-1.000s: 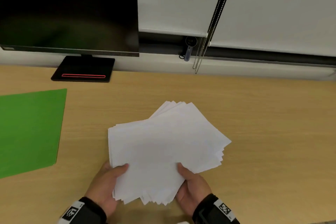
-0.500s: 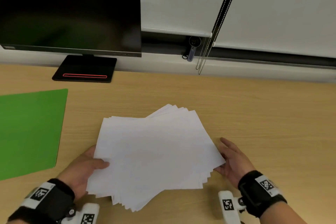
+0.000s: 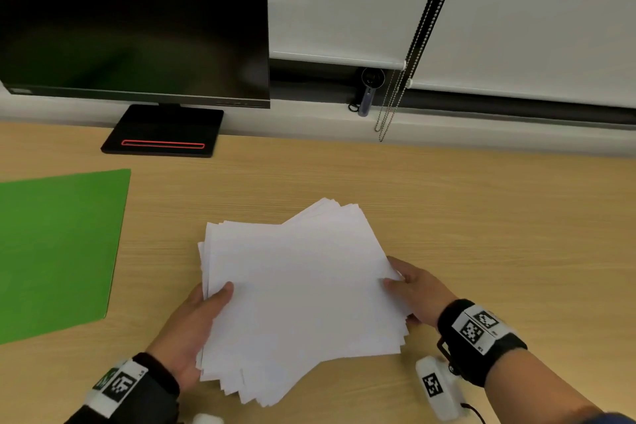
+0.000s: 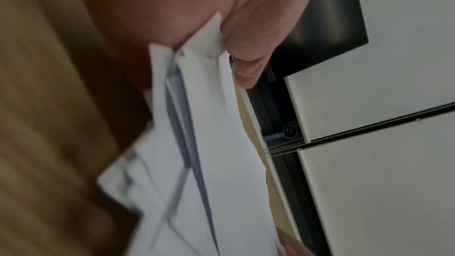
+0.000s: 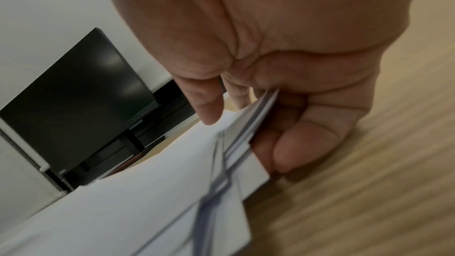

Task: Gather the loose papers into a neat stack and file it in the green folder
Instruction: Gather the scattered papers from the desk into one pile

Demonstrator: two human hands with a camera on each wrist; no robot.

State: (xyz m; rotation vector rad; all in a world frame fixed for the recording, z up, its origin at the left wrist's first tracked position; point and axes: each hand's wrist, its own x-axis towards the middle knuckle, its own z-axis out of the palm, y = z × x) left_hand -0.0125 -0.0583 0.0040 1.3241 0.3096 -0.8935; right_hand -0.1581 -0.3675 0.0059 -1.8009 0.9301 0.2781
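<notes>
A fanned pile of white papers (image 3: 296,293) is lifted a little off the wooden desk (image 3: 481,217), its edges uneven and splayed at the near corner. My left hand (image 3: 196,323) grips its left edge, thumb on top and fingers underneath. In the left wrist view the papers (image 4: 197,143) sit pinched against my palm. My right hand (image 3: 416,289) grips the right edge, thumb over the top sheet. In the right wrist view the papers (image 5: 172,192) lie between thumb and curled fingers. The green folder (image 3: 58,251) lies flat and closed at the desk's left.
A dark monitor (image 3: 130,17) on a black base (image 3: 165,131) stands at the back left. Blind chains (image 3: 389,110) hang over the sill behind the desk. Bare desk stretches to the right of the papers.
My hands moved from the pile's near edge out to its left and right sides. The right hand, open beside the pile half a second ago, now grips its edge. The sheets have drawn closer together.
</notes>
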